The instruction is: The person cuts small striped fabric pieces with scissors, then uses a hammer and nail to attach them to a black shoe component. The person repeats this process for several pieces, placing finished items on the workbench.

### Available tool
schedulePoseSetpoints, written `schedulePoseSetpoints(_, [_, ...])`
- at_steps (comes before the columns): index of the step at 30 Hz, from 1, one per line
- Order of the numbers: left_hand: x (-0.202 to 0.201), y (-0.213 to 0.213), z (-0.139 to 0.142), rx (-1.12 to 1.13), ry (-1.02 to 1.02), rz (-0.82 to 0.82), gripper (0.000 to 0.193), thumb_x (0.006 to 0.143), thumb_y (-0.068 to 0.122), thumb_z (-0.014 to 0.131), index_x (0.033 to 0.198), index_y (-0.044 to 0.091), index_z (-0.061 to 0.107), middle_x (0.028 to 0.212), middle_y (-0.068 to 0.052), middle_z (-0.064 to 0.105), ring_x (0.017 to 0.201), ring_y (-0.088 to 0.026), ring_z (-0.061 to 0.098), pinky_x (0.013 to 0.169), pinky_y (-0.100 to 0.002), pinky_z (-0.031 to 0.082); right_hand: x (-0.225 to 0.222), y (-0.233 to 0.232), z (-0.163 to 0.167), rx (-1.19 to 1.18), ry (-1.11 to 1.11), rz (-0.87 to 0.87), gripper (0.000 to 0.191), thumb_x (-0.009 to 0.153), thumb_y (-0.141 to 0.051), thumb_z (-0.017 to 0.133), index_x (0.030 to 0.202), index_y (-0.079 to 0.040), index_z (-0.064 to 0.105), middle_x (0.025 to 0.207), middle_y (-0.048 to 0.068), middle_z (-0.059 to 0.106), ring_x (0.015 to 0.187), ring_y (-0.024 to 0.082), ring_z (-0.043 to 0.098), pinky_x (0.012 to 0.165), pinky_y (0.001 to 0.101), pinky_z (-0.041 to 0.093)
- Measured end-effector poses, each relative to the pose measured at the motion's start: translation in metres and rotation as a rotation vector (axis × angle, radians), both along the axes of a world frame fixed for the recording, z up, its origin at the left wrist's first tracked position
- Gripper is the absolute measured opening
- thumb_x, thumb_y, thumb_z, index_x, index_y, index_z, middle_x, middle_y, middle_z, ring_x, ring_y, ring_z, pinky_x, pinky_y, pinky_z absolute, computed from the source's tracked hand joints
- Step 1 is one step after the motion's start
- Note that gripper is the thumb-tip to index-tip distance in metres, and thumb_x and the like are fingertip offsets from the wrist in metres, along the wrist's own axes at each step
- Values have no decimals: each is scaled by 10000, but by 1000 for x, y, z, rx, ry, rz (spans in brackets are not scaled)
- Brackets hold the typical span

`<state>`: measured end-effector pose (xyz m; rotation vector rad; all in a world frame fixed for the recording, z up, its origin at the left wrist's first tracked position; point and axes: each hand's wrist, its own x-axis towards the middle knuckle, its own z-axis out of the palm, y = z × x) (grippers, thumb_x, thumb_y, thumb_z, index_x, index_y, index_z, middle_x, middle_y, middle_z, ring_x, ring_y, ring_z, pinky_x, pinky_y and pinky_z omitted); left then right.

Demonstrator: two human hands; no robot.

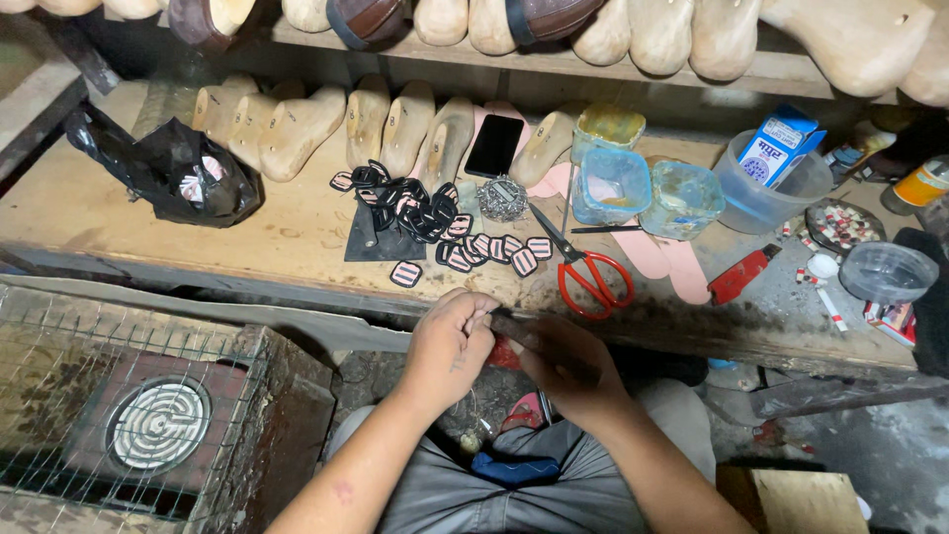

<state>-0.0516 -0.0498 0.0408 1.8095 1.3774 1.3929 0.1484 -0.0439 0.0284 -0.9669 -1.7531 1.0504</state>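
Observation:
My left hand [450, 346] is closed in a fist near the front edge of the wooden workbench [119, 213], pinching a small piece I cannot make out. My right hand [568, 371] grips a dark tool whose tip [504, 321] meets the left hand's fingers. Both hands hover over my lap. Just beyond them on the bench lie several small pink-and-black striped oval patches [499, 249] and a heap of black loops [405, 203]. Red-handled scissors [588, 272] lie to the right of the patches.
Wooden shoe lasts [297, 124] line the back of the bench and the shelf above. A black phone [494, 145], plastic containers [611, 185], a blue carton [781, 148], a red cutter [741, 275] and a black bag [173, 170] sit on the bench. A wire-mesh crate [119, 415] stands at left.

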Motion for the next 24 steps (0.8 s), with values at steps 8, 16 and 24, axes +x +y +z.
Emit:
schedulePoseSetpoints(8, [8,14,-24,-367,-375,-99,216,843,-13,609,1041,-35,690,848,-47,714,736,-80,625,670,-243,527,-20,-10,19,415,-533,-91,126,847,-176,664,923,-80,634,820,131,620,804,369,636,694,488,501])
schedulePoseSetpoints(16, [-3,34,-47,-357,-321,27,137,896,-4,633,1004,-21,716,771,-43,697,682,-75,592,638,-237,511,-5,-9,28,104,-239,-62,293,881,-177,656,1154,-70,650,934,136,705,795,318,729,720,430,570])
schedulePoseSetpoints(24, [-6,32,-37,199,386,133,158,794,29,671,951,49,675,1012,-95,699,910,-322,664,811,-438,513,7,42,22,87,-387,-274,312,848,-245,721,1053,-29,629,945,178,705,899,358,704,770,450,544])
